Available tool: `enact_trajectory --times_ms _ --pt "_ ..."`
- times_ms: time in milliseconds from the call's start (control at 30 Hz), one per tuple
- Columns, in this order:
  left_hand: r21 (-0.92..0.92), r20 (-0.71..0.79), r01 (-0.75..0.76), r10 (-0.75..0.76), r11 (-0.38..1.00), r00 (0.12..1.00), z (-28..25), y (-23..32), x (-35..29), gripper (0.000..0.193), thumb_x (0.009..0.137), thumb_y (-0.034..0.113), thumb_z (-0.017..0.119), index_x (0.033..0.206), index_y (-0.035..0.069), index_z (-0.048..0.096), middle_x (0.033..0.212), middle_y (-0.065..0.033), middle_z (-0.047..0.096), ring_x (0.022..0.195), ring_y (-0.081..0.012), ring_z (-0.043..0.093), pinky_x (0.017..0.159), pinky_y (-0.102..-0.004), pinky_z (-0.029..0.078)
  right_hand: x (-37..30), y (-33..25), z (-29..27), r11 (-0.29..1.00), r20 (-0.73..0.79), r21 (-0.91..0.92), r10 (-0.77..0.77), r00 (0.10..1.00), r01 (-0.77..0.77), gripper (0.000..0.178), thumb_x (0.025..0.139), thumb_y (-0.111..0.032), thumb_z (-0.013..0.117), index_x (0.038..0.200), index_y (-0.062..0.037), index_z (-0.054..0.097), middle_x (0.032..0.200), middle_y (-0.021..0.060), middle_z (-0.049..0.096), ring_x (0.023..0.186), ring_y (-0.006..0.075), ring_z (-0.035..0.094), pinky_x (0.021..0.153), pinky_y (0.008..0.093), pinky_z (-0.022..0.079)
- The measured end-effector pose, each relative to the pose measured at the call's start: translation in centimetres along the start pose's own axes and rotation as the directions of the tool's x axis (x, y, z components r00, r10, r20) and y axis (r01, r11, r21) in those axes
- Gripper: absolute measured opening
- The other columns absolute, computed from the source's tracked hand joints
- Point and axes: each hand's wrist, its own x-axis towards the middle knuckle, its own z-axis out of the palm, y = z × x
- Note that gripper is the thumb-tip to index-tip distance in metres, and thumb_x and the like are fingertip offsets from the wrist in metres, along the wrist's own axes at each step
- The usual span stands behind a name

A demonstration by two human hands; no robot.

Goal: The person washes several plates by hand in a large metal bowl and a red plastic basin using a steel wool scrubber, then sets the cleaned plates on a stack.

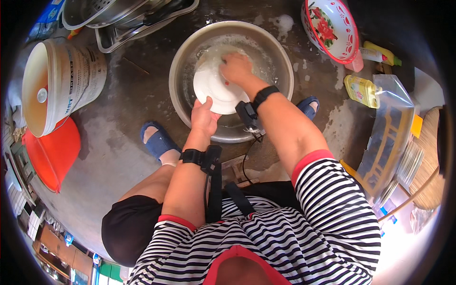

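A white plate [211, 90] is tilted inside a wide metal basin [178, 102] of sudsy water. My left hand [204, 117] is closed on the plate's near rim, with the thumb on the upper face. Over the far part of the plate, my right hand [236, 68] bears down with its fingers bent and partly hidden. Whatever lies under those fingers, if anything, cannot be made out. Pale shapes show in the water around the plate's far edge, too blurred to name.
At left stand a white bucket [85, 76] and a red tub [54, 152]. Metal pans [111, 42] lie at the back left. On the right are a red-rimmed enamel bowl [339, 45], a yellow bottle [361, 91] and stacked plates [411, 164]. My slippered feet flank the basin.
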Motion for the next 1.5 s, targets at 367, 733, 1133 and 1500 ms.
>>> enact_trajectory --times_ms 367,733,1133,1500 --pt "-0.345 0.265 0.165 -0.073 0.924 0.962 -2.1 0.5 0.9 0.058 0.096 0.053 0.04 0.135 0.01 0.041 0.133 -0.0093 0.05 0.125 -0.0261 0.045 0.099 -0.0429 0.041 -8.4 -1.5 -2.1 0.624 0.157 0.078 -0.778 0.608 0.778 0.022 0.077 -0.018 0.058 0.094 -0.0132 0.071 0.113 0.0048 0.06 0.115 0.0261 0.048 0.096 0.0442 0.036" --pt "-0.165 0.035 0.019 -0.014 0.986 0.999 0.0 0.2 0.9 0.04 0.102 0.03 0.036 0.132 0.004 0.039 0.135 -0.0152 0.047 0.123 -0.0324 0.048 0.102 -0.0527 0.039 -8.8 8.2 -5.2 0.679 0.219 0.045 -0.722 0.656 0.733 0.012 0.074 -0.015 0.06 0.079 -0.0105 0.069 0.1 0.0072 0.061 0.103 0.027 0.053 0.087 0.0396 0.043" --pt "-0.239 0.028 -0.029 0.037 0.971 0.999 -1.5 1.1 1.7 0.065 0.096 0.058 0.028 0.132 0.007 0.044 0.134 -0.0094 0.05 0.122 -0.0256 0.047 0.104 -0.0382 0.036 -7.7 -1.0 -0.1 0.598 0.111 0.119 -0.802 0.587 0.793 0.01 0.071 -0.022 0.062 0.071 -0.0137 0.069 0.085 -0.0012 0.058 0.092 0.0199 0.051 0.077 0.0339 0.042" --pt "-0.206 0.11 -0.052 0.076 0.977 0.991 -1.0 -0.7 1.7 0.039 0.095 0.007 0.045 0.134 0.007 0.04 0.134 -0.0105 0.049 0.124 -0.0309 0.047 0.103 -0.0503 0.039 1.2 -4.5 1.5 0.852 -0.082 -0.192 -0.509 0.857 0.488 0.015 0.078 -0.018 0.057 0.075 -0.009 0.069 0.089 0.0052 0.062 0.091 0.0259 0.056 0.079 0.0406 0.044"
